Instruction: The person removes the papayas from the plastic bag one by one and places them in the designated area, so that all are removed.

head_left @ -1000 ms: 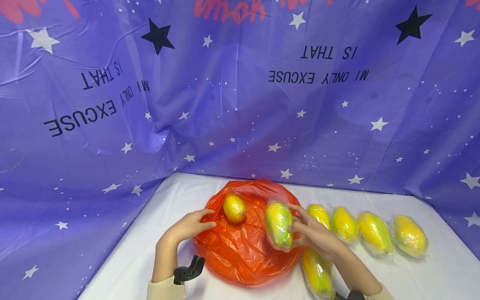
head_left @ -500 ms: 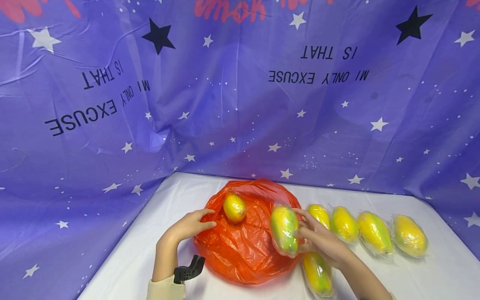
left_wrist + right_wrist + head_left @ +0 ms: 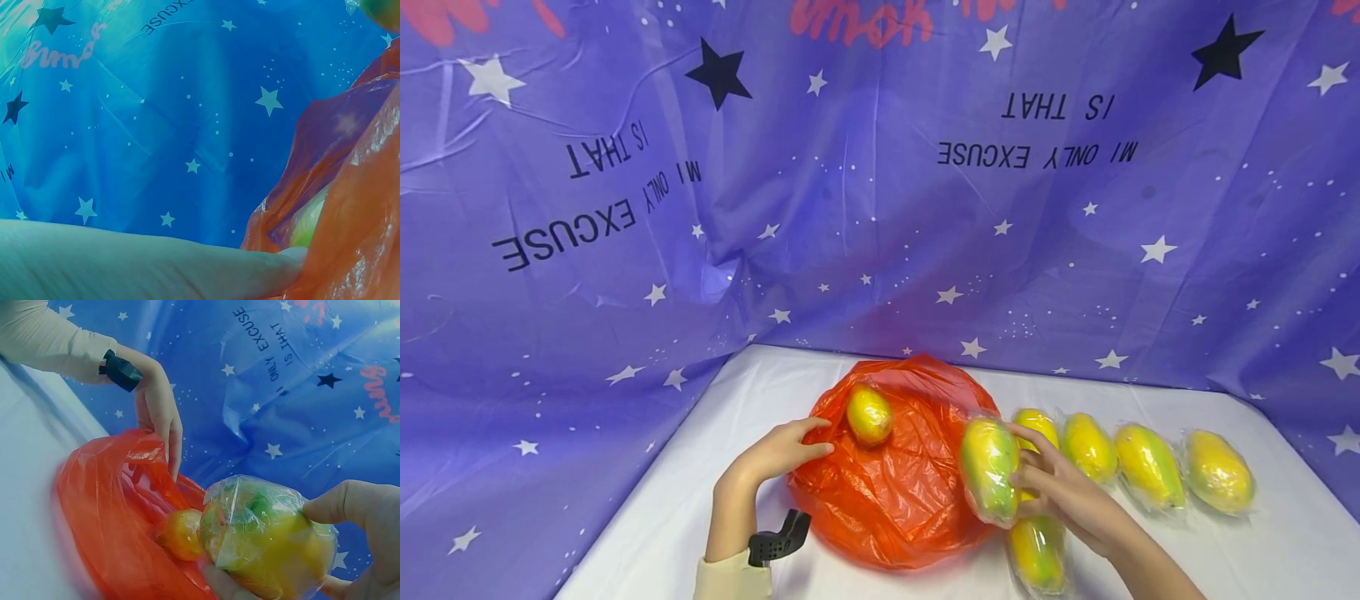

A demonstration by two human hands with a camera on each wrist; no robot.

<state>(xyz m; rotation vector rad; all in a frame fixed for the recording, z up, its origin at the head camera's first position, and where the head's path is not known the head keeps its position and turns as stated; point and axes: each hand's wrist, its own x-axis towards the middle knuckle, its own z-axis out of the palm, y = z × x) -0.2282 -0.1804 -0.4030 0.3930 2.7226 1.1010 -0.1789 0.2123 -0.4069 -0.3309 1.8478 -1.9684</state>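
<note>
My right hand (image 3: 1060, 487) grips a yellow-green mango (image 3: 990, 471) in clear plastic wrap, held over the right rim of a red plastic bag (image 3: 895, 500). The right wrist view has the wrapped mango (image 3: 269, 537) large, thumb and fingers on opposite sides of it. At the bag's left rim, my left hand (image 3: 782, 450) holds the thin film with fingers and thumb; the left wrist view shows one finger (image 3: 275, 269) against the red film. Inside the open bag rests another mango (image 3: 870, 415). My right hand partly hides a wrapped mango (image 3: 1036, 427) behind it.
To the right, several wrapped mangoes, such as this one (image 3: 1150, 465), lie in a row on the white table (image 3: 1210, 550). Nearer, below my right hand, lies one more mango (image 3: 1037, 557). A purple star-printed cloth (image 3: 880, 250) hangs behind the table.
My right hand has drawn the mango right and toward me, from over the bag's opening to its right rim. My left hand has stayed at the left rim.
</note>
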